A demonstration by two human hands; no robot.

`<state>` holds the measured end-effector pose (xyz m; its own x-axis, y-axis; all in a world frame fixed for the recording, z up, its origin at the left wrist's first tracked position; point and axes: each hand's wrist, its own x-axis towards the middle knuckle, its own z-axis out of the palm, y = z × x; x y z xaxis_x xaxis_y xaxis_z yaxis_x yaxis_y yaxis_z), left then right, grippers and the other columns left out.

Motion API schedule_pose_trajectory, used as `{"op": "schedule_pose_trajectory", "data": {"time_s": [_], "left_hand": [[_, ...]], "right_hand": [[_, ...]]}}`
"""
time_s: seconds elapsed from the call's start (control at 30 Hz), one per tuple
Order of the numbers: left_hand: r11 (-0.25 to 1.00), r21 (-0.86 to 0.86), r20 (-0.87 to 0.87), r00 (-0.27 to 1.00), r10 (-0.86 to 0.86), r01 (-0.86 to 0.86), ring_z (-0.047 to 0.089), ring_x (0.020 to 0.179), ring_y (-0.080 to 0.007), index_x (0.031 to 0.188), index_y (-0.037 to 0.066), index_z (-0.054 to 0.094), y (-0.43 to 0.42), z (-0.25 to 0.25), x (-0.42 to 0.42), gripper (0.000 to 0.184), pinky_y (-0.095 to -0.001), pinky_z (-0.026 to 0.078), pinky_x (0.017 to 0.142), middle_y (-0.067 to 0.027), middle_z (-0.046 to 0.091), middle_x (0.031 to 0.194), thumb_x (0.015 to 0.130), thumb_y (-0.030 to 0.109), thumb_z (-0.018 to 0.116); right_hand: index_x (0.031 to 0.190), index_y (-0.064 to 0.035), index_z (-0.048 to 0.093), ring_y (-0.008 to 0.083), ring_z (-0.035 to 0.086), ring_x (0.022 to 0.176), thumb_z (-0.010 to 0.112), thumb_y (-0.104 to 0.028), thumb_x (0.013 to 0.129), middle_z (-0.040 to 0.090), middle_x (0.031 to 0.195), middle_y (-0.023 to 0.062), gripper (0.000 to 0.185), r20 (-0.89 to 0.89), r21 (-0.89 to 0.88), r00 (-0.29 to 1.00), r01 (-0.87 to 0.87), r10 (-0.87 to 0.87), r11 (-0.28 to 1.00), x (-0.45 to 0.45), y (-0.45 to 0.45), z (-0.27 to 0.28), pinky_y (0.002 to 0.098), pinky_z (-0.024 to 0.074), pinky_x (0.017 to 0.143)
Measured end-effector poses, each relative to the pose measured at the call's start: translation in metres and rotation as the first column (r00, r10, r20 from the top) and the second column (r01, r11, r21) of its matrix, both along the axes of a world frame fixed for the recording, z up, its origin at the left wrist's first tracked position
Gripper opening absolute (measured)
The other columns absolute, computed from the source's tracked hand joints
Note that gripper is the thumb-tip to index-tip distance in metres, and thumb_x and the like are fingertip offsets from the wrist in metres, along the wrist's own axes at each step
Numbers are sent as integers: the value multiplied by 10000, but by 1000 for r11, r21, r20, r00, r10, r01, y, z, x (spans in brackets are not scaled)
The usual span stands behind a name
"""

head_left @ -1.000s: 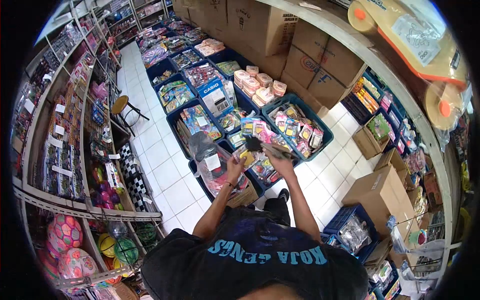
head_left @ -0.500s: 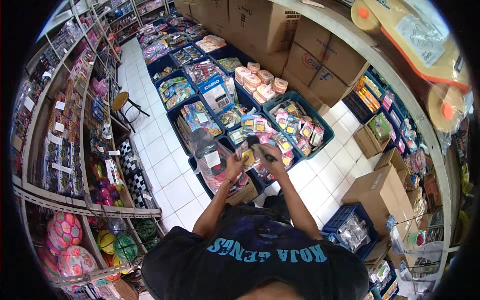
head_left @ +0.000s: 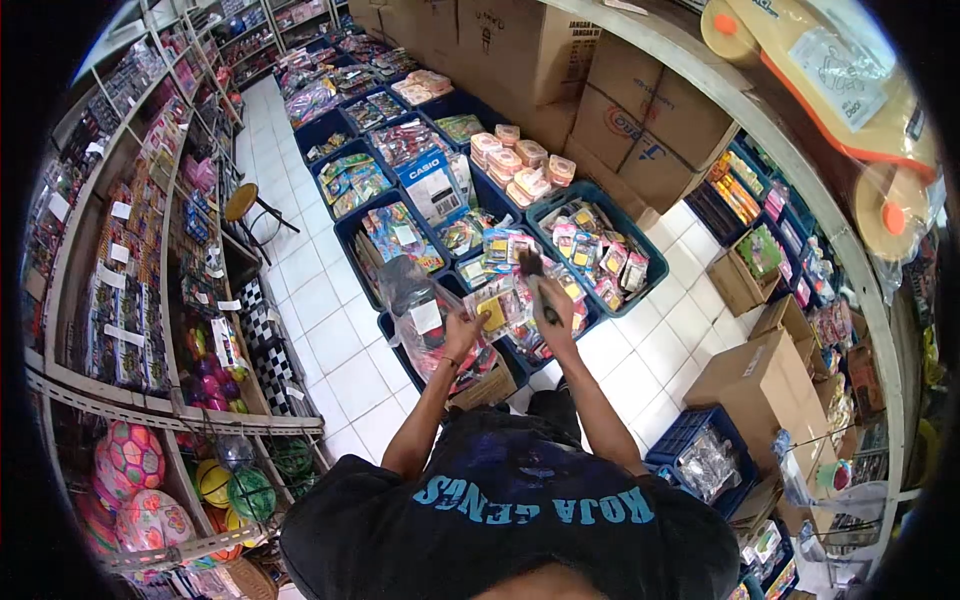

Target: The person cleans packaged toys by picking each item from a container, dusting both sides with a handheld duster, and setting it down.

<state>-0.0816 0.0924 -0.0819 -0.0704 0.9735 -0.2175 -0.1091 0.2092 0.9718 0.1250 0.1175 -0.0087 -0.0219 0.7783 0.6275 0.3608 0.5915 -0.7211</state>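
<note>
Over the blue crate nearest your body, both of your hands are busy. Your left hand pinches a clear packet with a yellow piece at its near left side, thumb and fingers closed on the edge. Your right hand is wrapped around a brush, its dark bristles pointing to the far side, just right of the packet and apart from it. More packets lie beneath your hands. Just left of your left hand sits a plastic-wrapped bundle with a white label. To the far right of your right hand stands a green crate full of similar packs, and beyond it are pink tubs. Farther off to the left, a Casio box leans among the crates, and a round stool stands on the white tiles.
</note>
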Motion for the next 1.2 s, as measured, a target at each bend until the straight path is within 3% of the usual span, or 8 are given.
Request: {"op": "schedule_pose_trajectory", "data": {"time_s": [0.3,0.43,0.57,0.67,0.87,0.97,1.0,1.2], "left_hand": [[995,76,-114,991,75,-66,592,635,-115,968,-52,663,-5,-10,-1,242,-272,480,583,-55,676,820,827,141,705],[997,63,-9,999,47,-46,599,640,-114,972,-54,661,-13,7,1,230,-265,485,574,-61,678,821,831,124,698],[1000,11,40,999,13,-14,617,680,-104,971,-53,664,-16,10,8,209,-270,494,581,-88,691,866,851,118,678],[995,92,56,998,32,-37,528,430,-147,882,-25,619,-12,-5,14,129,-289,430,358,-68,617,719,862,100,645],[986,112,90,990,113,-123,617,699,-100,993,-26,657,-7,-11,14,184,-248,478,560,-62,688,867,843,78,677],[999,29,127,991,35,-39,626,735,-100,1007,-25,662,-12,13,11,205,-253,490,587,-54,690,888,840,90,693],[999,40,112,993,27,-31,625,724,-102,1002,-28,664,-14,16,10,202,-252,490,588,-56,690,888,842,92,691],[999,32,14,1000,18,-19,599,672,-107,987,-30,658,-6,9,12,186,-252,477,608,-50,677,839,836,76,682]], "right_hand": [[954,-19,663,145,593,707,671,-208,868,631,817,67,207,-315,-735,949,-220,-35,642,-37,-22,3,268,467,581],[1008,8,629,273,636,797,605,-47,815,637,929,137,201,86,5,995,49,-49,999,3,-1,-2,345,490,633],[1132,-7,579,381,607,913,645,-28,657,621,1022,172,481,366,-35,930,-36,46,999,3,-19,6,353,487,788],[1067,-5,622,289,639,870,663,-167,792,653,1010,126,322,-30,-9,918,-395,395,919,-25,-28,0,319,489,803],[999,-5,666,136,614,834,632,-308,898,656,867,29,321,-338,-721,940,-232,-40,653,-20,-28,3,310,486,766],[980,-6,661,301,634,859,617,-114,846,657,918,152,177,342,75,924,155,-171,985,9,-17,3,343,493,756],[995,-4,649,335,629,888,606,-66,825,648,948,176,187,21,-145,997,72,-70,987,9,-22,45,351,496,763],[1092,-13,623,366,616,918,634,-98,779,619,1032,191,324,283,-98,932,-208,227,973,-4,-33,48,370,499,792]]}}
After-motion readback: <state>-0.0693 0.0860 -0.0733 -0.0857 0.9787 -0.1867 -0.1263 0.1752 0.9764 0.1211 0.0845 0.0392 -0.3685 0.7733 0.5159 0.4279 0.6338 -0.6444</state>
